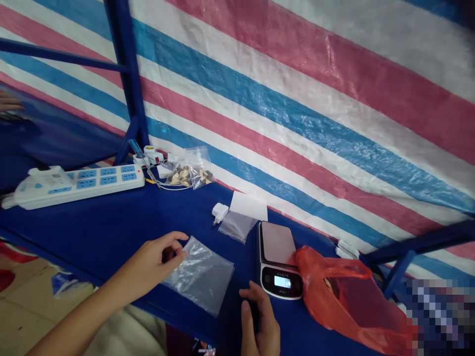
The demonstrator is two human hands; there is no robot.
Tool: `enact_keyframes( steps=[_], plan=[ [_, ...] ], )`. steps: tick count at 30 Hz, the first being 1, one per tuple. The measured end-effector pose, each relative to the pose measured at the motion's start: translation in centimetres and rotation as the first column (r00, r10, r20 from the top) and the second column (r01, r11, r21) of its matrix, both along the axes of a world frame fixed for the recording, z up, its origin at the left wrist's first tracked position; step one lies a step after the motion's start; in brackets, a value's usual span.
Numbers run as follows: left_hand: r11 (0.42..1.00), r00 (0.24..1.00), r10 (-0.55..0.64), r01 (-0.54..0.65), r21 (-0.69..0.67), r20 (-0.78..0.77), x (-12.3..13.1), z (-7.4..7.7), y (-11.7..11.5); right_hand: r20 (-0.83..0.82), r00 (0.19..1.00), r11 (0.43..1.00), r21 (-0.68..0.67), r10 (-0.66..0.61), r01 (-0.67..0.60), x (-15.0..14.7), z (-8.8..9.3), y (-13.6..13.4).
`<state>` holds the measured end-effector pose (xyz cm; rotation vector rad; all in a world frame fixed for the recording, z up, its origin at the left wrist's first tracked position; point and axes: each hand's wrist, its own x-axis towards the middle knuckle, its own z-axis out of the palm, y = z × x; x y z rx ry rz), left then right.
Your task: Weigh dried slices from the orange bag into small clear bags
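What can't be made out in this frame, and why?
Scale display reading: head view, too small and blurred.
Red plastic bag contents: head view, mostly hidden by its folds.
Right hand, wrist: head view, cut off by bottom edge.
Other person's hand: head view, cut off by left edge.

One left hand (pixel 158 258), one right hand (pixel 266 321), one scale (pixel 278 243), one red bag (pixel 345 284), one power strip (pixel 100 179) are showing
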<state>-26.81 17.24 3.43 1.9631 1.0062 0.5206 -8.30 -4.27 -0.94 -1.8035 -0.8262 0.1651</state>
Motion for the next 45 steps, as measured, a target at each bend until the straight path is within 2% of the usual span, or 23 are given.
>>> enact_keyframes(
  steps=[5, 8, 11, 16, 20, 22, 24, 25, 27, 28, 29, 31, 32, 34, 36, 37, 38, 39, 41, 43, 45],
  plan=[
    [0.999, 0.999, -0.031, 0.032, -0.02, 0.043, 0.2, 0.9, 1.0, -0.008, 0.998, 0.998, 0.016, -0.056, 0.056, 1.1, -0.9, -1.9],
    [0.993, 0.995, -0.071, 0.077, -0.091, 0.069, 0.5, 1.2, 2.0, -0.013, 0.998, 0.998, 0.012, -0.056, 0.056, 1.3, -0.8, -2.2],
    [0.977, 0.991, -0.102, 0.117, -0.179, 0.088, 0.8, 1.1, 3.1, -0.013, 0.999, 0.999, 0.0, -0.035, 0.035, 1.1, -0.5, -1.9],
    [0.976, 0.989, -0.115, 0.13, -0.177, 0.093, 1.1, 0.7, 5.0, -0.012, 1.0, 1.0, 0.012, -0.016, 0.016, 0.9, -0.3, -1.6],
    [0.93, 0.971, -0.235, 0.238, -0.278, 0.043, 1.2, 1.5, 5.8, -0.031, 0.999, 1.0, 0.011, -0.009, 0.01, 1.0, -0.2, -1.8],
    [0.918, 0.958, -0.285, 0.277, -0.282, 0.013, 1.7, 3.0, 5.7, -0.034, 0.999, 1.0, 0.007, -0.003, 0.004, 1.0, -0.1, -1.7],
    [0.932, 0.95, -0.313, 0.307, -0.192, -0.005, 3.0, 5.7, 5.4, -0.034, 0.999, 1.0, 0.001, 0.0, 0.0, 0.9, -0.1, -1.7],
    [0.943, 0.948, -0.318, 0.316, -0.103, -0.008, 4.0, 7.5, 5.1, -0.033, 0.999, 1.0, 0.001, 0.003, -0.003, 0.9, -0.1, -1.7],
    [0.943, 0.957, -0.288, 0.291, 0.161, -0.044, 6.7, 11.5, 4.4, -0.026, 1.0, 1.0, 0.002, 0.011, -0.011, 0.9, -0.1, -1.7],
    [0.914, 0.963, -0.262, 0.268, 0.304, -0.064, 8.4, 13.5, 4.2, -0.022, 1.0, 1.0, 0.002, 0.015, -0.015, 0.9, -0.1, -1.7],
    [0.855, 0.969, -0.24, 0.241, 0.459, -0.064, 10.2, 15.2, 4.0, -0.017, 1.0, 1.0, 0.0, 0.018, -0.018, 0.9, -0.2, -1.7],
    [0.659, 0.953, -0.297, 0.244, 0.712, -0.051, 13.6, 17.0, 3.9, -0.002, 1.0, 1.0, 0.003, 0.015, -0.015, 0.9, -0.3, -1.7],
    [0.526, 0.934, -0.347, 0.271, 0.806, -0.087, 15.2, 17.0, 4.0, 0.007, 1.0, 1.0, 0.01, 0.012, -0.012, 0.9, -0.4, -1.7],
    [0.249, 0.899, -0.367, 0.344, 0.905, -0.241, 17.4, 15.2, 4.3, 0.027, 1.0, 0.999, 0.033, 0.004, -0.005, 0.8, -0.6, -1.6],
    [0.053, 0.862, -0.356, 0.403, 0.914, -0.36, 18.4, 11.8, 4.8, 0.041, 0.999, 0.998, 0.06, -0.004, 0.002, 0.8, -0.6, -1.4],
    [-0.009, 0.844, -0.357, 0.425, 0.905, -0.4, 18.5, 10.1, 5.0, 0.044, 0.999, 0.998, 0.07, -0.006, 0.003, 0.7, -0.6, -1.3],
    [-0.028, 0.839, -0.347, 0.439, 0.898, -0.42, 18.5, 8.6, 5.3, 0.048, 0.999, 0.997, 0.077, -0.006, 0.003, 0.7, -0.6, -1.3],
    [-0.009, 0.847, -0.335, 0.434, 0.901, -0.412, 18.4, 7.6, 5.6, 0.054, 0.999, 0.997, 0.08, -0.003, -0.001, 0.7, -0.7, -1.2],
    [0.072, 0.875, -0.313, 0.41, 0.909, -0.37, 18.4, 7.1, 6.4, 0.069, 0.998, 0.997, 0.077, 0.002, -0.008, 0.7, -0.7, -1.1],
    [0.138, 0.887, -0.311, 0.398, 0.907, -0.342, 19.4, 8.5, 7.4, 0.094, 0.996, 0.997, 0.081, 0.001, -0.009, 0.7, -0.8, -1.0],
    [0.156, 0.879, -0.316, 0.419, 0.894, -0.357, 21.3, 10.7, 8.6, 0.118, 0.993, 0.996, 0.095, -0.006, -0.005, 0.7, -0.9, -0.9]
  ],
)
